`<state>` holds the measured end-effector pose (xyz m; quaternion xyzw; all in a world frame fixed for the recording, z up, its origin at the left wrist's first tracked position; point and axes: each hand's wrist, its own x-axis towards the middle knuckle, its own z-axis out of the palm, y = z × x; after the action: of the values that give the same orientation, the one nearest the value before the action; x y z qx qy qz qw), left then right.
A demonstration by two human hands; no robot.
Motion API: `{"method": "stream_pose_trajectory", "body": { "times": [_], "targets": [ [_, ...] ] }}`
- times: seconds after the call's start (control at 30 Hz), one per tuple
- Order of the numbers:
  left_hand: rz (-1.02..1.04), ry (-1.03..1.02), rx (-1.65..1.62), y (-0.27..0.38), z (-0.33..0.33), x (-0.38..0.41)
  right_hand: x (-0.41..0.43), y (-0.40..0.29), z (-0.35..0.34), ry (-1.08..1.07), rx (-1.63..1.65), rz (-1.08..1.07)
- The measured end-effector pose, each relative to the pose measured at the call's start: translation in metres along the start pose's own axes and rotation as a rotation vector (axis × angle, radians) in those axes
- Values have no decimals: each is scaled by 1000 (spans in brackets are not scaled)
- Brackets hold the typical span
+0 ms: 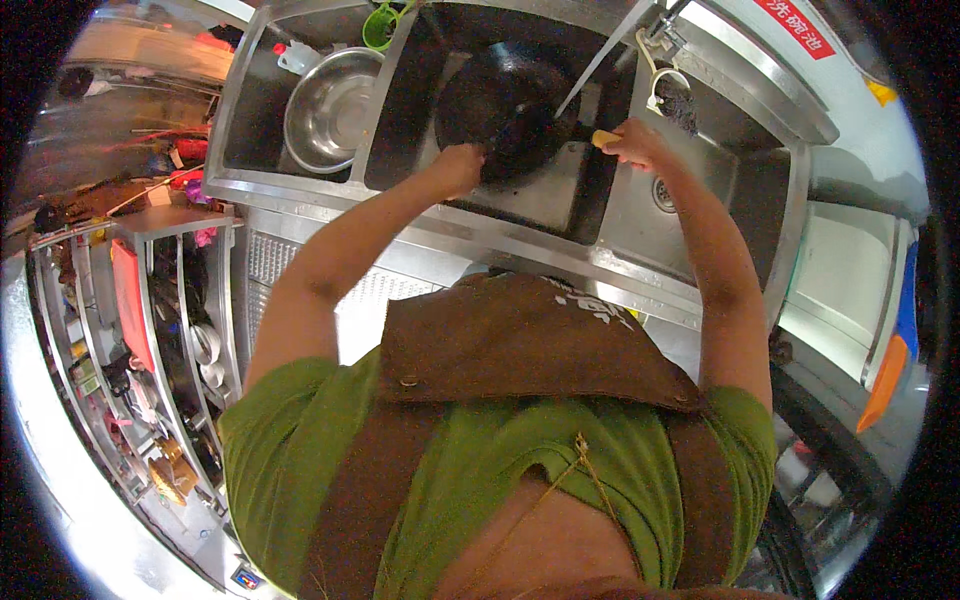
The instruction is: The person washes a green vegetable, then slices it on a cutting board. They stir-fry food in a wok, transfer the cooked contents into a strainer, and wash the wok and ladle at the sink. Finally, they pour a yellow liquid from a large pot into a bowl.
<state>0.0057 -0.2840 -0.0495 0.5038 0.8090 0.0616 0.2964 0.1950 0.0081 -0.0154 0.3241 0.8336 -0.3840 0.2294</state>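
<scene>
A black wok [510, 97] sits tilted in the middle compartment of a stainless steel sink [487, 214]. My right hand [637, 146] grips a pale wooden handle [604, 139] at the wok's right side, above the divider. At the wok's near left rim is my left hand [459, 169], its fingers curled; whether it holds the rim or something else is hidden. A narrow pale streak [604, 64], a tap spout or a stream of water, slants down over the wok.
The left compartment holds a steel bowl [330, 112] and a plastic bottle with a red cap [298, 57]. Behind them is a green plastic basket [381, 28]. A dark wire scourer [679, 109] hangs by the tap, above the right compartment's drain [664, 193]. A metal rack [150, 300] stands left.
</scene>
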Motion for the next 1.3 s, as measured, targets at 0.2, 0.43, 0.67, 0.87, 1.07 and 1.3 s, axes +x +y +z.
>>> {"method": "stream_pose_trajectory", "body": {
  "times": [0.2,0.43,0.67,0.87,1.07,1.3],
  "targets": [
    [-32,-57,-253,27,-16,-45,17,30,-25,-148,-19,71],
    [3,60,49,27,13,28,25,15,-29,-416,329,275],
    [-154,9,-306,43,-3,24,26,32,-23,-406,386,378],
    [9,-220,259,28,15,79,13,9,-20,-399,463,345],
    [-274,-60,85,3,16,73,19,8,-4,-486,597,259],
    [-272,131,311,-8,-65,5,-4,28,70,-738,1766,472]
  ]
}}
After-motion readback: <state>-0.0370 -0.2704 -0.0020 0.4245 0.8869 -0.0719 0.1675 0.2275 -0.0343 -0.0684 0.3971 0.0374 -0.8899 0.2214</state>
